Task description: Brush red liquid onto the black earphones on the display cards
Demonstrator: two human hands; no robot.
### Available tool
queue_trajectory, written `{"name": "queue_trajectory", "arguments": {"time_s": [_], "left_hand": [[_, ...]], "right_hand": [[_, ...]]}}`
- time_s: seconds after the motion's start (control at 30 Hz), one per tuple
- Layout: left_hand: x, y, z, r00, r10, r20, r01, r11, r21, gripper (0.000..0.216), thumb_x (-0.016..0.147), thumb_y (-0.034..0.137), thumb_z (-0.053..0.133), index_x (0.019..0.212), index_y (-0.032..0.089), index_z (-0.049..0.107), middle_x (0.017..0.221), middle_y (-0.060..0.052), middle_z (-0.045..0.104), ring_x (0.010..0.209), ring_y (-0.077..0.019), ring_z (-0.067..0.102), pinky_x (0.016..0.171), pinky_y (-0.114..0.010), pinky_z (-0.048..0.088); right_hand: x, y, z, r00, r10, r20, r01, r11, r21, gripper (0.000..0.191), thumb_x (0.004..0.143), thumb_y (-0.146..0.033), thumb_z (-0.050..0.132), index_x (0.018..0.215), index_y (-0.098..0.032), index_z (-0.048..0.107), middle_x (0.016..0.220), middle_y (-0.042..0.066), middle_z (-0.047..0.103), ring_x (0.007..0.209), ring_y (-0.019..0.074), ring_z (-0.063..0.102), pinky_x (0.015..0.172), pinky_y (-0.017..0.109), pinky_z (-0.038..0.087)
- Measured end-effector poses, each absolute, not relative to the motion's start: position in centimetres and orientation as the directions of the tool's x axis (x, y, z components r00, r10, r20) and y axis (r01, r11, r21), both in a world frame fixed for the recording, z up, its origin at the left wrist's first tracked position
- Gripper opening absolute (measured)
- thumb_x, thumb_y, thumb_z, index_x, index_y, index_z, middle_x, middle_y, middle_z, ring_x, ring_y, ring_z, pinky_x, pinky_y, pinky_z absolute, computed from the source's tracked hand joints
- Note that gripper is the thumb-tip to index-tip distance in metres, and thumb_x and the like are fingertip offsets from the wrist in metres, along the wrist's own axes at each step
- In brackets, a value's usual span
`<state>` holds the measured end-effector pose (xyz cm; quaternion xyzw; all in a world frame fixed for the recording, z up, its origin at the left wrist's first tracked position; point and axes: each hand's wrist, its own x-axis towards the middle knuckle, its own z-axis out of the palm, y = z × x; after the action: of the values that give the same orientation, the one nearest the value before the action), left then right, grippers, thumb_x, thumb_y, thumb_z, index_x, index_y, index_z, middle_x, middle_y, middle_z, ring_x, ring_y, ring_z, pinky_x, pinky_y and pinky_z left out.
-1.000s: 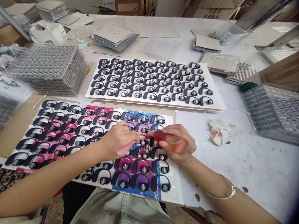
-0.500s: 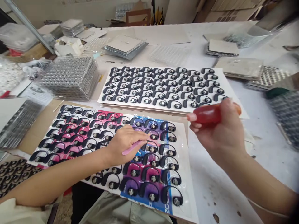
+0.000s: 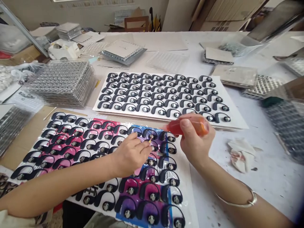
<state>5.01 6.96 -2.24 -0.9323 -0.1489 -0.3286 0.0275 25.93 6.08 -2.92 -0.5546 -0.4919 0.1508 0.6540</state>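
Observation:
My left hand [image 3: 131, 153] is closed on a thin pink stick [image 3: 137, 171] whose yellowish tip [image 3: 150, 140] points at a black ear-hook piece on the coloured sheet [image 3: 166, 190]. This sheet holds several rows of black ear-hook earphone parts [image 3: 78, 142]. My right hand [image 3: 196, 142] grips a small red-orange squeeze bottle [image 3: 190, 126], nozzle pointing left, just above the sheet's far right corner. A silver bangle [image 3: 239, 201] circles my right wrist.
A white board [image 3: 234, 122] with more rows of ear-hook parts lies behind. Stacks of clear blister trays [image 3: 61, 82] stand at the left, more trays [image 3: 285, 123] at the right. A crumpled stained tissue [image 3: 241, 153] lies on the white table [image 3: 261, 177].
My right hand has come back down and left with the bottle, from raised over the table to just above the sheet. My left hand turned the stick's tip upward.

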Motion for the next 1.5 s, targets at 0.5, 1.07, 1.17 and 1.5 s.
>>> {"name": "queue_trajectory", "arguments": {"time_s": [0.5, 1.07, 1.17, 1.5], "left_hand": [[5.4, 5.8, -3.0, 0.779, 0.193, 0.597, 0.328, -0.936, -0.125, 0.015, 0.085, 0.002, 0.050, 0.085, 0.003, 0.065, 0.082, -0.018, 0.071, 0.062, -0.0187, 0.061, 0.068, -0.038, 0.053], [5.4, 5.6, -3.2, 0.791, 0.204, 0.576, 0.339, -0.931, -0.135, 0.015, 0.085, 0.002, 0.051, 0.084, 0.003, 0.066, 0.085, -0.019, 0.072, 0.065, -0.0191, 0.063, 0.067, -0.037, 0.053], [5.4, 5.6, -3.2, 0.780, 0.207, 0.590, 0.345, -0.930, -0.130, 0.016, 0.086, 0.002, 0.049, 0.083, 0.004, 0.065, 0.084, -0.019, 0.071, 0.062, -0.0179, 0.061, 0.067, -0.036, 0.053], [5.4, 5.6, -3.2, 0.777, 0.211, 0.593, 0.347, -0.930, -0.124, 0.015, 0.087, 0.004, 0.051, 0.083, 0.004, 0.065, 0.083, -0.018, 0.071, 0.061, -0.0172, 0.059, 0.068, -0.037, 0.052]], "right_hand": [[24.2, 5.5, -2.8, 0.169, 0.713, 0.681, 0.515, 0.525, -0.678, 0.014, 0.075, -0.029, 0.071, 0.080, -0.020, 0.060, 0.064, 0.000, 0.060, 0.055, 0.0129, 0.055, 0.052, 0.029, 0.045], [24.0, 5.5, -3.1, 0.114, 0.689, 0.716, 0.587, 0.535, -0.608, 0.014, 0.075, -0.029, 0.071, 0.076, -0.021, 0.059, 0.064, 0.000, 0.061, 0.056, 0.0140, 0.056, 0.053, 0.030, 0.046], [24.0, 5.5, -3.2, 0.111, 0.679, 0.725, 0.579, 0.549, -0.603, 0.013, 0.075, -0.027, 0.071, 0.076, -0.021, 0.059, 0.063, -0.001, 0.061, 0.056, 0.0139, 0.056, 0.053, 0.030, 0.046], [23.9, 5.6, -3.2, 0.107, 0.661, 0.743, 0.599, 0.554, -0.579, 0.014, 0.076, -0.027, 0.069, 0.072, -0.021, 0.058, 0.065, 0.000, 0.063, 0.056, 0.0140, 0.057, 0.052, 0.031, 0.047]]}}
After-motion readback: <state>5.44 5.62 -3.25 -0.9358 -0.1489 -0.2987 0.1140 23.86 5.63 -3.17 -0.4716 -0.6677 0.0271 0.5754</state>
